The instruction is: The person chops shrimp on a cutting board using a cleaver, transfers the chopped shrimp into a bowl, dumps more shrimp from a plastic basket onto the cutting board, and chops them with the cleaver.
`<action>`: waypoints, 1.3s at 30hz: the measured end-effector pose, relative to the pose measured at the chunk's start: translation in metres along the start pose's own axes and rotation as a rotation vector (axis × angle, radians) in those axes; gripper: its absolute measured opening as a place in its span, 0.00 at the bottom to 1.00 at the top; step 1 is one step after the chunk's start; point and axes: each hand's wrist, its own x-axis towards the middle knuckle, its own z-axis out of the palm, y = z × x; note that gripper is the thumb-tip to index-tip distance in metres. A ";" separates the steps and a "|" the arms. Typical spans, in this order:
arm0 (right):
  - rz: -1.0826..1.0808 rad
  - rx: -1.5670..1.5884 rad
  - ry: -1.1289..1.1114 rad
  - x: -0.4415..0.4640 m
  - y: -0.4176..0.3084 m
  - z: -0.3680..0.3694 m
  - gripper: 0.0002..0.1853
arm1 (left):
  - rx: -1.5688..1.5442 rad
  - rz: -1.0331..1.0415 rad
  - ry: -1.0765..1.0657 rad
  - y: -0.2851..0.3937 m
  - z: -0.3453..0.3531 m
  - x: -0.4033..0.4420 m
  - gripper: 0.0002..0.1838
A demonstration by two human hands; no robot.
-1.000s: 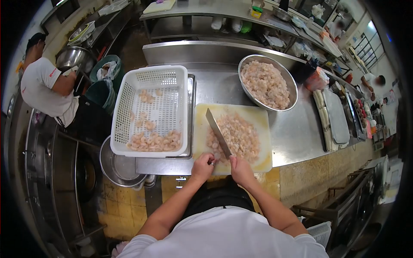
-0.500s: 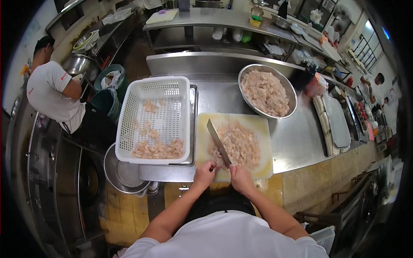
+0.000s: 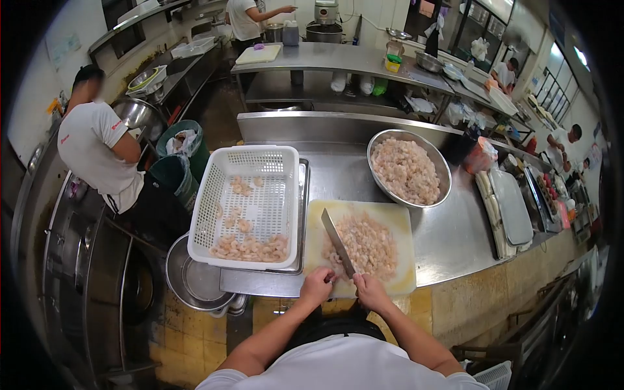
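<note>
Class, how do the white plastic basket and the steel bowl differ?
The white plastic basket is rectangular; the steel bowl is round. The basket is perforated; the bowl shows no holes. The basket's floor is largely bare; the bowl is heaped. Both hold peeled shrimp.

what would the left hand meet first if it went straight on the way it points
Probably the shrimp pieces at the near left of the cutting board, then the knife blade; depth makes the order uncertain.
</note>
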 end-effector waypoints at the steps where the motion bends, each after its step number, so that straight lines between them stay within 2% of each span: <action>1: -0.004 0.006 -0.010 0.000 0.004 0.001 0.28 | 0.008 0.009 -0.004 -0.002 0.000 0.000 0.06; 6: -0.002 -0.040 -0.020 -0.008 -0.020 -0.009 0.29 | -0.002 -0.003 0.007 0.004 -0.004 0.000 0.06; 11: 0.088 -0.059 -0.027 -0.018 -0.050 -0.024 0.31 | 0.012 -0.036 -0.025 0.007 -0.002 0.000 0.06; 17: 0.030 -0.106 0.062 -0.017 -0.040 -0.016 0.28 | -0.012 -0.082 -0.034 0.007 -0.001 -0.001 0.08; 23: 0.032 0.045 0.170 -0.032 -0.087 -0.045 0.26 | 0.040 -0.067 -0.028 0.008 -0.002 0.000 0.10; 24: 0.024 0.068 0.190 -0.033 -0.087 -0.045 0.25 | 0.041 -0.080 -0.035 0.010 -0.003 0.000 0.10; 27: -0.032 -0.197 0.182 -0.014 -0.045 -0.019 0.25 | 0.014 -0.030 0.001 0.006 0.000 0.001 0.09; 30: 0.038 -0.113 0.166 -0.014 -0.053 -0.028 0.25 | 0.008 0.004 0.022 0.001 0.002 0.002 0.08; 36: 0.002 -0.066 0.187 -0.032 -0.095 -0.055 0.27 | -0.003 -0.059 -0.005 0.011 -0.002 0.001 0.08; 39: -0.003 -0.191 0.173 -0.017 -0.058 -0.032 0.26 | -0.020 -0.040 -0.015 0.006 0.000 0.001 0.09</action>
